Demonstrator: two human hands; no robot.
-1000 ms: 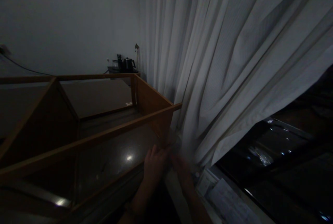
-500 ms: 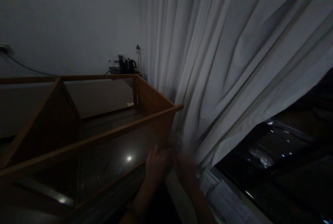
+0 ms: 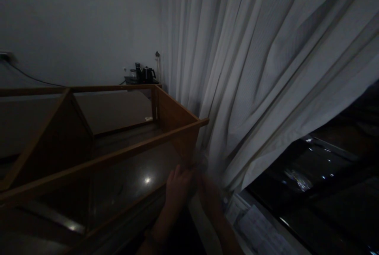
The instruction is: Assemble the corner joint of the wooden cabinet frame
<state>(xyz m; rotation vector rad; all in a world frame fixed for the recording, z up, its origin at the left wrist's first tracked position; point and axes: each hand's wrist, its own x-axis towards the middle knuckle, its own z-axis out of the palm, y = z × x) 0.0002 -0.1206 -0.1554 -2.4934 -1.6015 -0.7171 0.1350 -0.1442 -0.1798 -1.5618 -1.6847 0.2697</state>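
The room is dim. My left hand [image 3: 177,188] reaches to the near right corner of a wooden shelf frame [image 3: 166,136] standing on a dark glossy desk top [image 3: 133,184]; its fingers lie together against the frame's foot. My right hand [image 3: 211,197] is just right of it, beside the hem of a white curtain [image 3: 266,89]. The right hand's fingers are dark and smeared, and whether they hold anything is hidden.
A kettle and small items stand on a tray [image 3: 142,75] at the far wall. A cable [image 3: 32,78] runs along the wall at left. Papers [image 3: 260,231] lie on the sill below a dark window [image 3: 314,176] at right.
Both hands stay at the shelf's corner; the right hand has shifted slightly. The view has drifted a little.
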